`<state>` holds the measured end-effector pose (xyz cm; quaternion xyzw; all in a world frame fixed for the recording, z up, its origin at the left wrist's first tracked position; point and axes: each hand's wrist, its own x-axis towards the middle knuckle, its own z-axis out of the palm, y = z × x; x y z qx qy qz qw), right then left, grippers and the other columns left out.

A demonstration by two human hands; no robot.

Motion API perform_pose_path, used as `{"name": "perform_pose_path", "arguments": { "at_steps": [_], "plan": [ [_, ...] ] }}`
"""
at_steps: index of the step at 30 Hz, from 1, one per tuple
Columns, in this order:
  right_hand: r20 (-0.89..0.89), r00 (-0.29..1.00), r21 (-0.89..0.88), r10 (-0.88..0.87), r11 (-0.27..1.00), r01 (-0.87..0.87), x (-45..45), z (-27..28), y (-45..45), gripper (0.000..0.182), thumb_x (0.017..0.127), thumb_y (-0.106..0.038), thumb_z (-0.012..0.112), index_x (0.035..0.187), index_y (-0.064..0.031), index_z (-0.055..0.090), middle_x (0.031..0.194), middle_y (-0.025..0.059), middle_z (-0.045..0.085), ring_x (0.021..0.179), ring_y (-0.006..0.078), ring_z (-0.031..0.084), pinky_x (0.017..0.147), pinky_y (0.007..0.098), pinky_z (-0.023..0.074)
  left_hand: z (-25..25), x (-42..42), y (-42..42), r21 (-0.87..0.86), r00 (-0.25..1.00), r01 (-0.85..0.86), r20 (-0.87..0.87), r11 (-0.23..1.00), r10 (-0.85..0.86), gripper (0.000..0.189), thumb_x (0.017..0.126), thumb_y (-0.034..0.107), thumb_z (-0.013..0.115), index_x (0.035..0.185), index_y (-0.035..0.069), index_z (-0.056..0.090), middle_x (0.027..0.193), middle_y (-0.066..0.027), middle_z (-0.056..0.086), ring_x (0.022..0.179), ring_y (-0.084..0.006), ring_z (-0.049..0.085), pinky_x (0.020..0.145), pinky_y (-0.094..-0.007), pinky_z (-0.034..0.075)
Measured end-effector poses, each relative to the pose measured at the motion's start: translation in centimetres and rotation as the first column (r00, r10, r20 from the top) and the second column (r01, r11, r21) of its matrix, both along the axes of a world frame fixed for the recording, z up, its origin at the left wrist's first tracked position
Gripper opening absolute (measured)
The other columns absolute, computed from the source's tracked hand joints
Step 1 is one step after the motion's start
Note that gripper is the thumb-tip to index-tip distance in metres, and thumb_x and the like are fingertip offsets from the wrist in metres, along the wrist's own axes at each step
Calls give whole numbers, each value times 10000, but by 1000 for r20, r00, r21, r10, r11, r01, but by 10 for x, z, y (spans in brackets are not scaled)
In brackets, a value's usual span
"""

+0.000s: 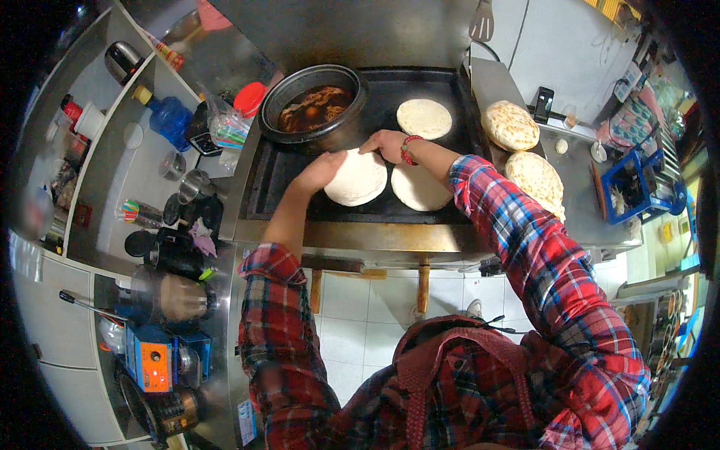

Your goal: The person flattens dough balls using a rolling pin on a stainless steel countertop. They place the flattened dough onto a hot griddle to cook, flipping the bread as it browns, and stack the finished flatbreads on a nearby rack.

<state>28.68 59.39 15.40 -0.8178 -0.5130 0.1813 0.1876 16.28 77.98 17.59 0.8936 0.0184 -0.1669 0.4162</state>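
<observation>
A pale round of flatbread dough point(356, 179) lies over the front of a black griddle point(270, 194). My left hand point(322, 171) holds its upper left edge, with the fingertips partly hidden. At its top edge, the bent fingers of my right hand point(388, 145) grip the rim; a red bead bracelet circles that wrist. Right of this round is a second pale flatbread point(416, 187), partly covered by my right forearm. A third flatbread point(424, 118) rests farther back on the griddle, slightly browned.
A dark pot of brown broth point(315, 109) stands at the griddle's back left. Browned flatbreads point(511, 125) lie along the right ledge, beside a blue crate point(624, 188). On the left are a red-lidded container point(250, 99), drinking straws point(138, 214) and an orange-fronted appliance point(153, 360).
</observation>
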Motion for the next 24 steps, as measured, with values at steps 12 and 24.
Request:
{"name": "perform_pose_path", "arguments": {
  "at_steps": [12,24],
  "plan": [
    [229,971,-2,63,998,-64,1,6,-16,592,679,75,524,1186,-215,616,1272,32,550,1228,273,448,1008,362,391,-30,-19,36,174,922,127,343,977,-181,419,960,273,392,1240,-15,513,1253,-188,527,1204,-299,459,1043,-349,328],
    [258,961,-242,96,970,-32,-49,37,16,612,768,3,501,1313,-276,496,1390,-71,437,1317,215,338,1046,481,310,-50,3,14,596,968,9,195,803,-156,455,952,378,357,1286,98,489,1327,-133,471,1241,-345,391,1039,-410,313]
  ]
}}
